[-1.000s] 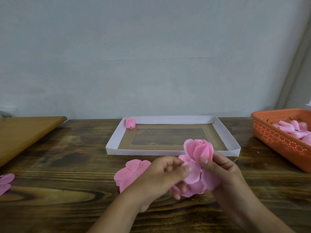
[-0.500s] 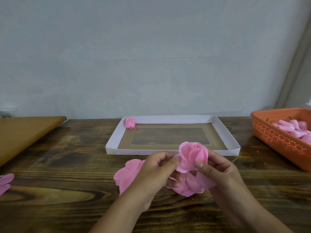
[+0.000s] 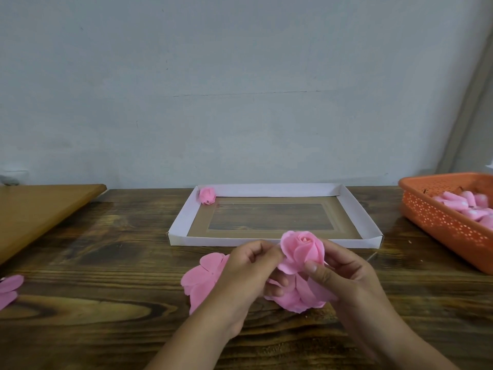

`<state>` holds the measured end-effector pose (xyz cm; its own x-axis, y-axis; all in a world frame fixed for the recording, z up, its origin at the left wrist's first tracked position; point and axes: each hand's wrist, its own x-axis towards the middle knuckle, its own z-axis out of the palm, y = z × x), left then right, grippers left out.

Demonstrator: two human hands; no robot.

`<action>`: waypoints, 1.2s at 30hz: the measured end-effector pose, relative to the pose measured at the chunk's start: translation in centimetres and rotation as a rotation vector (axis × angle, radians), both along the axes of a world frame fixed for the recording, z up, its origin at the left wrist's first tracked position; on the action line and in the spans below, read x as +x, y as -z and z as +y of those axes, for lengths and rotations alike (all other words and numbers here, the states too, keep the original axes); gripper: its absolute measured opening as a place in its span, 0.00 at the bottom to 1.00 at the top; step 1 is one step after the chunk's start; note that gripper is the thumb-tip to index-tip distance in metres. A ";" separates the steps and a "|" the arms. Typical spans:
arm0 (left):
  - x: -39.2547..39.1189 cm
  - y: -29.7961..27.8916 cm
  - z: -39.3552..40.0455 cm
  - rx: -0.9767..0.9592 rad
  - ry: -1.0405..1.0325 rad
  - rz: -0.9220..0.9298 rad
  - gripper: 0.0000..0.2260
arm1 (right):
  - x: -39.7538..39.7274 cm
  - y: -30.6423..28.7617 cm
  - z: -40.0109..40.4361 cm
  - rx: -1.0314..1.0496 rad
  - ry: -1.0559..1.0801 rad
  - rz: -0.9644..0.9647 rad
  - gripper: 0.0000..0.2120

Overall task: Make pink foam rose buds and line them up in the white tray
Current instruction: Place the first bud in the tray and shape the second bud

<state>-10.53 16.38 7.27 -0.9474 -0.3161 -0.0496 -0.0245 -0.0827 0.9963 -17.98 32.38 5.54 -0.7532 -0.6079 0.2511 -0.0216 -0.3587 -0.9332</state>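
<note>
1. Head view, done so far: one finished rose bud [image 3: 207, 195] sits in the far left corner of the white tray [image 3: 372, 227], just above frame centre. The rest of the tray holds nothing, so the line has barely begun.
2. Head view, in hand: at lower centre a second bud [image 3: 302, 251] is being formed. The left hand [image 3: 246, 273] pinches its left edge; the right hand [image 3: 344, 276] grips it, thumb on the front. Loose outer petals [image 3: 296, 299] hang below, probably not yet wrapped.
3. Head view, left to do: a flat petal sheet [image 3: 201, 280] lies on the table beside the left hand, and the orange basket [image 3: 442, 225] at right holds more pink pieces.
</note>
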 end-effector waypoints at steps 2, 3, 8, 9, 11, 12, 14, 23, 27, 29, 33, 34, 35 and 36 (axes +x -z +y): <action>0.0 0.0 0.0 -0.016 0.012 0.011 0.11 | 0.0 -0.1 0.0 0.010 0.005 -0.003 0.25; 0.1 0.0 0.1 -0.022 0.020 0.018 0.11 | 0.1 -0.1 0.0 0.014 0.007 -0.007 0.25; 0.2 -0.3 0.1 -0.013 0.065 0.088 0.16 | 0.2 -0.2 -0.1 0.003 0.002 -0.025 0.27; 0.2 -0.4 0.1 0.012 0.073 0.104 0.15 | 0.2 -0.3 -0.1 -0.006 -0.008 -0.036 0.27; 0.2 -0.3 0.0 0.026 0.066 0.131 0.11 | 0.1 -0.3 -0.1 -0.028 -0.038 -0.072 0.27; 0.1 -0.1 0.0 0.007 0.058 0.142 0.08 | 0.1 -0.3 -0.1 -0.041 -0.055 -0.089 0.28; 0.1 0.2 -0.1 -0.028 0.052 0.171 0.05 | 0.1 -0.4 0.0 -0.070 -0.092 -0.119 0.28; 0.0 0.3 -0.2 -0.078 0.048 0.228 0.20 | 0.5 -1.0 0.2 -0.097 -0.186 -0.200 0.21; 0.1 0.3 -0.1 -0.082 0.047 0.226 0.20 | 0.7 -1.3 0.2 -0.100 -0.188 -0.203 0.29; 0.1 0.3 -0.2 -0.078 0.057 0.232 0.18 | 0.7 -1.4 0.2 -0.112 -0.187 -0.206 0.29; 0.0 0.5 -0.4 -0.053 0.076 0.253 0.16 | 0.7 -1.4 0.1 -0.144 -0.175 -0.248 0.22; 0.0 0.5 -0.4 -0.046 0.072 0.255 0.17 | 0.7 -1.3 0.1 -0.145 -0.170 -0.257 0.22; 0.0 0.5 -0.3 -0.045 0.065 0.257 0.17 | 0.7 -1.4 0.1 -0.139 -0.166 -0.259 0.22; 0.0 0.5 -0.3 -0.045 0.055 0.256 0.17 | 0.8 -1.5 0.1 -0.131 -0.168 -0.255 0.23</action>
<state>-10.57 16.11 6.82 -0.9429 -0.2605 0.2073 0.2260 -0.0434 0.9732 -17.22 32.44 7.02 -0.6941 -0.7038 0.1513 0.2767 -0.4548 -0.8465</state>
